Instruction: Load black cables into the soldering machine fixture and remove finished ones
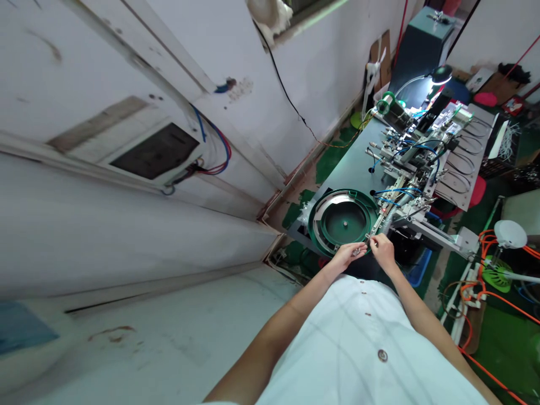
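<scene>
My left hand (349,255) is at the near rim of the round green feeder bowl (345,223), palm turned up, with small metal parts (356,252) held in its curled fingers. Just to its right, my right hand (382,250) has its fingertips pinched together beside the metal feed track (381,220), close to the left fingertips. Whatever sits in that pinch is too small to make out. The track runs from the bowl's right side towards the assembly machine (415,152).
A lit lamp (441,75) shines over the machine's far end. The grey table (358,160) reaches back along the white wall. On the right are orange hoses (485,242), a green fan (498,274) and a blue bin (421,269) below the machine.
</scene>
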The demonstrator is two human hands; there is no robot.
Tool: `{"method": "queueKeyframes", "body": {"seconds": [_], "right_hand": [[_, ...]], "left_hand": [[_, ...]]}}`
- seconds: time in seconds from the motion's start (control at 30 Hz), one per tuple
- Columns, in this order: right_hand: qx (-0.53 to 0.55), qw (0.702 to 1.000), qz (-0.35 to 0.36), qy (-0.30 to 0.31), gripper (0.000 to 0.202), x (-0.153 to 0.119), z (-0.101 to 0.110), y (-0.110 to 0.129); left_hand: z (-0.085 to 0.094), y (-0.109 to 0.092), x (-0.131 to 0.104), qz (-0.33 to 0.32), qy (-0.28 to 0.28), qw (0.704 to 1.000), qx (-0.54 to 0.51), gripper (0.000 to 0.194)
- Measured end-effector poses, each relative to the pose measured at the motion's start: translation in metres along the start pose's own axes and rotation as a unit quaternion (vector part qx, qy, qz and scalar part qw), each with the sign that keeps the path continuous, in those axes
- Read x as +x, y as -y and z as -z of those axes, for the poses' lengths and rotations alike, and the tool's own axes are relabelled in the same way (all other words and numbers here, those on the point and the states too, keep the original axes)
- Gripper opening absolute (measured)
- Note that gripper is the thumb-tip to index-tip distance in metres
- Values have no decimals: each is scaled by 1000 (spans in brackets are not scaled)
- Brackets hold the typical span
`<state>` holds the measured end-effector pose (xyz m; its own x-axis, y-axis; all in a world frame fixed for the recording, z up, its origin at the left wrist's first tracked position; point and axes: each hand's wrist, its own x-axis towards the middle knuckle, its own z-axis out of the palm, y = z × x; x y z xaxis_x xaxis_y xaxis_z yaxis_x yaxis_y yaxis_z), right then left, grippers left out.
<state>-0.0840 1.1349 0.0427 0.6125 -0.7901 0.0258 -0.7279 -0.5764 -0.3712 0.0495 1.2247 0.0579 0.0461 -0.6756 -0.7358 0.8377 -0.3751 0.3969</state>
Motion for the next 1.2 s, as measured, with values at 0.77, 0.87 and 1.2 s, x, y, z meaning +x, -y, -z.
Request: {"method": "queueKeyframes", "body": {"seconds": [0.77,0.87,1.2], "right_hand": [[-31,999,5,41,20,31,-40,-43],[5,1000,-2,4,24,28,-31,-41],[132,984,121,18,21,-7,23,17]], "left_hand": [[6,-4,-5,6,13,999,-42,19],[4,-7,-7,4,23,998,-57,21],[4,-7,-2,3,41,997,-59,23]]}}
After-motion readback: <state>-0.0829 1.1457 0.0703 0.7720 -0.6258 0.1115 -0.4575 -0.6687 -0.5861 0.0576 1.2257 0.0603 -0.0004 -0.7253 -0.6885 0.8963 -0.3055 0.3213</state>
